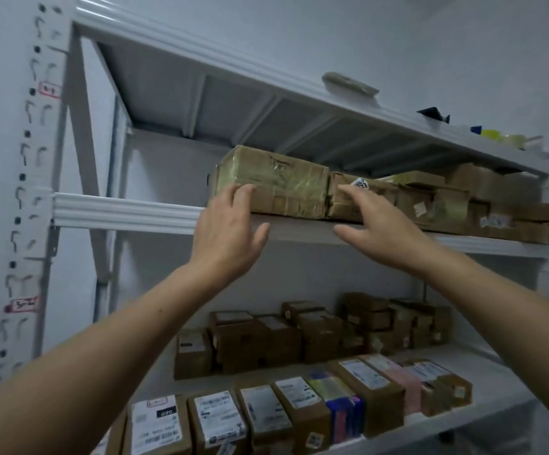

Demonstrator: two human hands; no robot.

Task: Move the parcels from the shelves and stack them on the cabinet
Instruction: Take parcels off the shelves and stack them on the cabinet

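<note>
A taped brown cardboard parcel (276, 182) lies at the left end of a row of parcels on the upper shelf (128, 211). My left hand (227, 231) is raised in front of its lower left corner, fingers straight and spread, fingertips at the box face. My right hand (381, 228) reaches up just right of it, fingers extended toward a smaller parcel (348, 195) with a white sticker. Neither hand grips anything. More flat brown parcels (457, 198) continue along the shelf to the right.
The lower shelf (496, 369) holds several labelled brown boxes (266, 339) in rows, with more labelled boxes (217, 421) at the front. The top shelf (233, 64) carries small items (348, 83) at its right. A white perforated upright (33, 192) stands at left.
</note>
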